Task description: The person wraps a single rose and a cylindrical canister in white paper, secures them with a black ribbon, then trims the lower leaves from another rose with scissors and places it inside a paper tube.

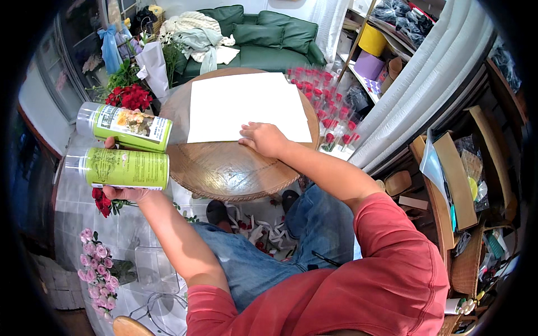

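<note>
Two lime-green spray cans with clear caps lie side by side in my left hand (pixel 128 194), off the left edge of the round table. The upper can (pixel 134 124) has a pictured label, while the lower can (pixel 126 168) shows dark print. My fingers wrap round both, partly hidden behind them. A stack of white paper sheets (pixel 246 103) covers the far half of the wooden table (pixel 224 168). My right hand (pixel 264 138) rests on the near edge of the sheets, fingers loosely extended and pressed down.
Wrapped single red roses (pixel 328 98) crowd the table's right side. Red flowers (pixel 130 98) stand at the left, pink roses (pixel 100 274) lower down. Ribbon scraps (pixel 269 235) litter the floor by my feet. Beyond is a green sofa (pixel 263 56); shelves (pixel 448 185) line the right.
</note>
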Demonstrator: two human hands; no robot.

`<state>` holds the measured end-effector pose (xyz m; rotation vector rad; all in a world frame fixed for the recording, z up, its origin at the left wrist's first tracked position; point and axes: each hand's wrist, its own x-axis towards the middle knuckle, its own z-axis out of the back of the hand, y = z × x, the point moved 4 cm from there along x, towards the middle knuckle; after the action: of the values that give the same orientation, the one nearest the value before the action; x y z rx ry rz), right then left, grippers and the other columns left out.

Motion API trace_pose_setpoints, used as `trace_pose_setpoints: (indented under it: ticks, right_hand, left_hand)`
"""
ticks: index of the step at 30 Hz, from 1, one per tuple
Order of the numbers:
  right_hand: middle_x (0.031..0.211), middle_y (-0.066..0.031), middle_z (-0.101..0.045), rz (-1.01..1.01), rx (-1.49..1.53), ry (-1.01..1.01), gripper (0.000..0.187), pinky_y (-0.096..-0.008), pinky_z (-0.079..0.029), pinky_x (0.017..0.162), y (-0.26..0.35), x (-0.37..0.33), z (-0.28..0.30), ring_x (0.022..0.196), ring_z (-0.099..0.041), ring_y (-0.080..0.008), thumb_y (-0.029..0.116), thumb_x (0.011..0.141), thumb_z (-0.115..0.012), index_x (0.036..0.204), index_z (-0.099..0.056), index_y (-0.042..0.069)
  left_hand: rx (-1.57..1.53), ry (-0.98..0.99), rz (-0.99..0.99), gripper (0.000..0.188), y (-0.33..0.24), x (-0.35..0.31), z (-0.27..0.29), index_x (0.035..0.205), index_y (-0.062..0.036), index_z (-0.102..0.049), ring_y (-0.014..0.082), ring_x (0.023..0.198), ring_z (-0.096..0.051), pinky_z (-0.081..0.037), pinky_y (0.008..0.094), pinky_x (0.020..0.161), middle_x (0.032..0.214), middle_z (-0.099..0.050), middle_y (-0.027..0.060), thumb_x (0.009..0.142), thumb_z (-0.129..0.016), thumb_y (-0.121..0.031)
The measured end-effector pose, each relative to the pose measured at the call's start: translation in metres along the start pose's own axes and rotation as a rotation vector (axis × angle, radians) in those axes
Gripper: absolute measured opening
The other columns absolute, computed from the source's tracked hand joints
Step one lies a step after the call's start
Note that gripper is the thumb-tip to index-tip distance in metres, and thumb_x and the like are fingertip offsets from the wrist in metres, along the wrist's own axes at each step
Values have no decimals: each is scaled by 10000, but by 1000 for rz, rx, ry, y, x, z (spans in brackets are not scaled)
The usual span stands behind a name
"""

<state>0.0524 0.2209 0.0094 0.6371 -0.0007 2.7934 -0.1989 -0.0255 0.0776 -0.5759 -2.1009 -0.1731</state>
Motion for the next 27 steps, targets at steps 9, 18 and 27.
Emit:
trace_pose_setpoints:
  ticks: [9,18,27]
  right_hand:
    - [932,-136,-711,142,-128,230,192,-420,-589,754,5,9,15,860,-720,-319,129,865,-613,1011,-661,14]
    - [1139,-192,-726,363,14,14,313,-372,-622,867,55,-82,66,1051,-732,-311,46,790,-650,1087,-662,-51]
    - [1351,-225,-619,10,79,-18,431,-472,-496,1049,33,-72,43,1241,-603,-402,124,835,-713,1240,-636,-3]
  left_hand:
    - [29,-27,27,977,-14,-2,-4,1524,-48,-419,502,1475,-294,-289,653,1182,1593,-297,318,793,-689,-637]
    - [39,12,59,990,-29,-3,1,1518,-52,-424,449,1436,-394,-338,624,1170,1577,-366,273,775,-740,-625]
    - [-26,88,126,987,-17,-4,6,1526,-77,-416,484,1470,-320,-354,644,1158,1606,-287,295,779,-743,-633]
